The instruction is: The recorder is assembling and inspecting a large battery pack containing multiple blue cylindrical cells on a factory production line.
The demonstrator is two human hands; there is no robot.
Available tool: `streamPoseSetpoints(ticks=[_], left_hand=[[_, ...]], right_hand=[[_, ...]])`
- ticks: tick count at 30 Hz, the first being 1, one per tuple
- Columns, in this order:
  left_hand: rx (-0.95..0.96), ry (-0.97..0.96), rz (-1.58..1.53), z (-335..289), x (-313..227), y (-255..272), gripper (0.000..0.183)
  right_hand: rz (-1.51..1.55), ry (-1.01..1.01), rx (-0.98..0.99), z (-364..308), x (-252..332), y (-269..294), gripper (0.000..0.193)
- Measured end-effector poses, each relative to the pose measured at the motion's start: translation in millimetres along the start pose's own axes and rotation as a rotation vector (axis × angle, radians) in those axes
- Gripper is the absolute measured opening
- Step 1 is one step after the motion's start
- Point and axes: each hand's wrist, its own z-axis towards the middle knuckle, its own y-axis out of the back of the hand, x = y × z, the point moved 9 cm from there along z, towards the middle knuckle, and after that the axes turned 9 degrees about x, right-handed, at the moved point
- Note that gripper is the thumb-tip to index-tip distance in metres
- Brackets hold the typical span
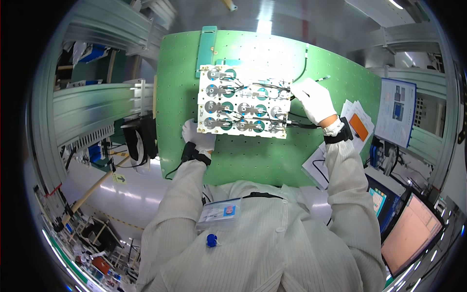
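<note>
A pale rectangular panel [234, 105] carries several rows of round grey and teal parts with black cables across them. It is above a green perforated work surface [253, 163]. My left hand [199, 137], in a white glove, is at the panel's lower left corner, closed on its edge; the panel covers some fingers. My right hand [314, 101], also gloved, is at the upper right edge. Its fingers are pinched together at the black cables [287, 89], and the fingertips are small in view. Just above that hand is a slim pen-like thing [323, 78]; whether they touch is unclear.
A teal bar [206, 48] lies beyond the panel's upper left. Loose papers [351, 114] with an orange card [359, 127] lie right of my wrist. Farther right are a document board [396, 111] and a monitor [411, 236]. Metal frame rails [97, 102] stand left.
</note>
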Motion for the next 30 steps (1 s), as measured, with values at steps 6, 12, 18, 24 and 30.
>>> streamPoseSetpoints(ticks=[6,12,18,24,30], left_hand=[[0.043,-0.020,-0.013,4,-11,10,0.029],[0.251,0.125,-0.013,5,-24,26,0.058],[0.319,0.135,0.018,7,-36,34,0.055],[0.316,0.088,0.009,4,-28,26,0.055],[0.299,0.037,0.125,2,-29,18,0.058]], right_hand=[[-0.176,-0.002,-0.028,-3,17,-1,0.022],[0.010,-0.231,-0.236,33,80,43,0.019],[0.072,-0.071,-0.113,91,144,-17,0.004],[-0.005,-0.097,0.040,111,152,-27,0.010],[-0.070,-0.017,-0.074,117,158,-28,0.011]])
